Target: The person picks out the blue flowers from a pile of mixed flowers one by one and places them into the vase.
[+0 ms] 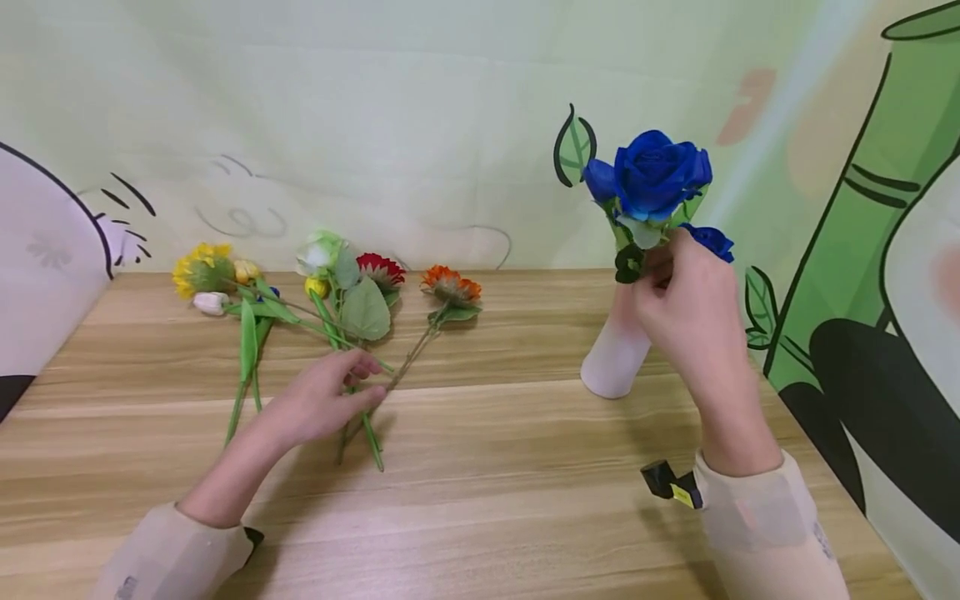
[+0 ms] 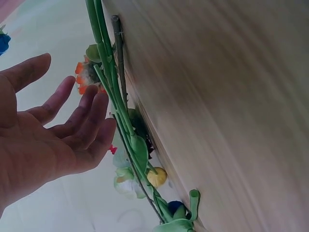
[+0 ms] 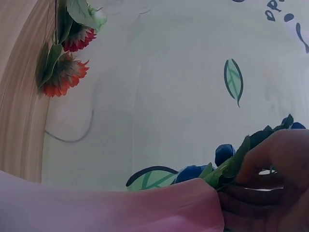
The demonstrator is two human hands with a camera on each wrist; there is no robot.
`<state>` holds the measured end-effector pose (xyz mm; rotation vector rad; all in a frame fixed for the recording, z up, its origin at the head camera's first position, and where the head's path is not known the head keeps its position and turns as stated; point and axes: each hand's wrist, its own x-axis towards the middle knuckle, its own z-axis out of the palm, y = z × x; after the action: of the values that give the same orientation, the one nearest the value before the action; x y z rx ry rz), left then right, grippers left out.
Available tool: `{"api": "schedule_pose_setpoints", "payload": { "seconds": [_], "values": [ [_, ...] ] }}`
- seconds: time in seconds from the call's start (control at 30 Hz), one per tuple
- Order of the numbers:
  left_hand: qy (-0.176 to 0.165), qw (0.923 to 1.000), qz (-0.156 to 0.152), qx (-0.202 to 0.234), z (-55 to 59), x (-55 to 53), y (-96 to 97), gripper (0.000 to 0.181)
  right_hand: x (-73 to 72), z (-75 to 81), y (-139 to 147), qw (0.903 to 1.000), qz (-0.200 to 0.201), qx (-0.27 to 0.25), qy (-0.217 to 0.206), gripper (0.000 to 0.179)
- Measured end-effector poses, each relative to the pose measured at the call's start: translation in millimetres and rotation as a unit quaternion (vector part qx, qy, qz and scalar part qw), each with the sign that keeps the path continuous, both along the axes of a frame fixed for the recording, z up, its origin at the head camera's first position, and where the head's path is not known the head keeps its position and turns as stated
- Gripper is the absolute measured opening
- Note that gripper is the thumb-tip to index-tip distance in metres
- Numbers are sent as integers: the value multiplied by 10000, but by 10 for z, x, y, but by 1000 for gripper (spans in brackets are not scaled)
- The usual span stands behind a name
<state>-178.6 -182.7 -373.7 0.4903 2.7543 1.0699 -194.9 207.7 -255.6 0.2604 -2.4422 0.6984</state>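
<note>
At the right, my right hand (image 1: 690,312) pinches the leafy stem of a blue rose (image 1: 655,179) just over the mouth of a white vase (image 1: 617,358). A smaller blue rose (image 1: 711,240) shows behind that hand; the stem ends are hidden. The right wrist view has the vase (image 3: 111,208) along its lower edge, with the fingers beside its rim. My left hand (image 1: 322,402) hovers at the crossed stems left of centre, fingers loosely bent and holding nothing. Close by lie an orange flower (image 1: 452,287), a red flower (image 1: 382,269) and a whitish-green flower (image 1: 322,252).
Farther left on the wooden table (image 1: 480,517) lie a yellow flower (image 1: 201,271), a white tulip (image 1: 211,303) and a pale yellow tulip (image 1: 246,271). Behind the table hangs a printed backdrop (image 1: 420,125). A small black device (image 1: 660,479) sits at the right sleeve.
</note>
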Motion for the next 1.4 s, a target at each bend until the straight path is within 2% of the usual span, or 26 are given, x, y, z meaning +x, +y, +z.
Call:
{"api": "schedule_pose_setpoints", "payload": {
  "seconds": [0.23, 0.43, 0.57, 0.87, 1.03, 1.17, 1.27, 1.4],
  "values": [
    [-18, 10000, -16, 6, -1, -2, 13, 35, -18, -22, -55, 9938, 195, -399, 1023, 14],
    [-34, 10000, -25, -24, -3, 2, 12, 37, -77, -57, -35, 9899, 147, -341, 1369, 9],
    [-22, 10000, -22, -34, 2, -1, 3, 37, -82, -58, -22, 9906, 95, -289, 1332, 11],
    [68, 9999, -31, -86, 18, -21, 2, 35, -81, -35, 27, 9961, -370, 84, 799, 13],
    [145, 9998, -61, -89, 18, -19, 0, 33, -94, -40, 63, 9970, -424, 242, 607, 15],
    [178, 9998, -61, -120, 14, -17, -1, 33, -81, -28, 74, 9980, -355, 65, 519, 12],
    [154, 9998, -59, -131, 20, -16, 4, 33, -48, -3, 80, 9973, -310, -216, 629, 9],
    [151, 9998, -56, -110, 38, -18, 10, 33, -14, 47, 78, 9949, -198, -487, 864, 19]
  ]
}}
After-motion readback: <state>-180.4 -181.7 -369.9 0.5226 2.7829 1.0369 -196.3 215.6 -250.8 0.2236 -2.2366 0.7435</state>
